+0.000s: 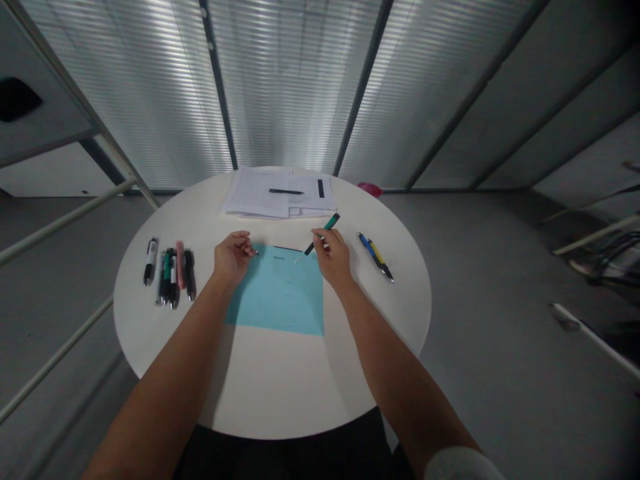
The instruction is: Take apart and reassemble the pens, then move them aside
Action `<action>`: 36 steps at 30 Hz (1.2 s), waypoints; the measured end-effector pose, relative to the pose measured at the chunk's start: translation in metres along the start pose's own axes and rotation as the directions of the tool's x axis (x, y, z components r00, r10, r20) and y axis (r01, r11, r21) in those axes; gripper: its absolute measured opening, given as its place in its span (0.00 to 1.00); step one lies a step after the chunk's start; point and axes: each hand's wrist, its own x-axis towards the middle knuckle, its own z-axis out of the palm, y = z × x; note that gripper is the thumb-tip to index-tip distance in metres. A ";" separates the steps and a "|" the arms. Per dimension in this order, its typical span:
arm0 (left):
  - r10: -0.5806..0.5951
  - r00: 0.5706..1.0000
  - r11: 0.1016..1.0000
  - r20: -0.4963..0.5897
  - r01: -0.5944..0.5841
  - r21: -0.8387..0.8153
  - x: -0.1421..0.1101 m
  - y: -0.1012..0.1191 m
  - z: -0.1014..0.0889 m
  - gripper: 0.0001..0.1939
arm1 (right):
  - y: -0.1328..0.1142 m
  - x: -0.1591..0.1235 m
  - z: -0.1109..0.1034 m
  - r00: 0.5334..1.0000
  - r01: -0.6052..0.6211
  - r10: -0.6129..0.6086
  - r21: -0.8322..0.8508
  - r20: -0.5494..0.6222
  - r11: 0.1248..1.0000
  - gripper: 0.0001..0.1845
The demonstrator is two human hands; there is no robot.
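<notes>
A light blue sheet of paper [280, 293] lies in the middle of a round white table [270, 380]. My right hand [333, 257] is closed on a green and black pen [324, 232], whose tip points down-left toward the sheet's far edge. My left hand [233, 255] is closed at the sheet's far left corner, pinching a small dark-tipped piece that I cannot make out.
Several pens [170, 273] lie in a row at the table's left. A blue pen and a yellow pen [376, 257] lie at the right. A stack of white papers [280, 193] with a black pen [286, 192] on it sits at the far edge. Metal rails stand left.
</notes>
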 end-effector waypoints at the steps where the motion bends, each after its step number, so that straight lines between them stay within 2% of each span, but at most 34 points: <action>1: 0.002 1.000 1.000 0.002 -0.002 0.004 0.000 0.000 0.000 0.08 | 0.001 0.000 0.000 1.000 -0.008 0.008 0.026 0.009 1.000 0.16; 5: 0.025 1.000 0.999 0.012 -0.025 0.040 -0.001 -0.002 0.001 0.08 | 0.010 0.001 0.003 0.994 -0.100 0.093 0.135 0.059 0.986 0.17; 8: 0.048 0.999 0.996 0.023 -0.049 0.073 -0.002 -0.004 0.002 0.08 | 0.014 0.001 0.008 0.988 -0.127 0.115 0.113 0.104 0.985 0.21; 14: 0.054 0.998 0.994 0.035 -0.058 0.094 -0.003 -0.004 0.004 0.07 | 0.009 -0.002 0.011 0.972 -0.012 0.016 -0.021 0.234 1.000 0.16; 20: 0.062 0.997 0.992 0.038 -0.066 0.112 -0.002 -0.005 0.002 0.08 | 0.014 -0.005 0.012 0.927 0.066 -0.017 -0.116 0.376 0.991 0.19; 26: 0.064 0.997 0.989 0.031 -0.067 0.131 0.000 -0.006 0.001 0.07 | 0.018 -0.004 0.014 0.923 0.056 -0.008 -0.115 0.385 0.992 0.20; 30: 0.091 0.994 0.977 0.062 -0.101 0.186 0.000 -0.007 0.001 0.08 | 0.018 -0.003 0.014 0.931 0.028 -0.005 -0.058 0.365 0.998 0.16; 33: 0.171 0.977 0.913 0.128 -0.207 0.351 -0.003 -0.011 0.001 0.07 | 0.019 -0.001 0.017 0.947 -0.056 0.042 0.034 0.318 0.998 0.14; 36: 0.275 0.919 0.713 0.283 -0.393 0.580 -0.011 -0.018 0.005 0.07 | 0.020 0.000 0.021 0.951 -0.146 0.099 0.142 0.294 0.979 0.13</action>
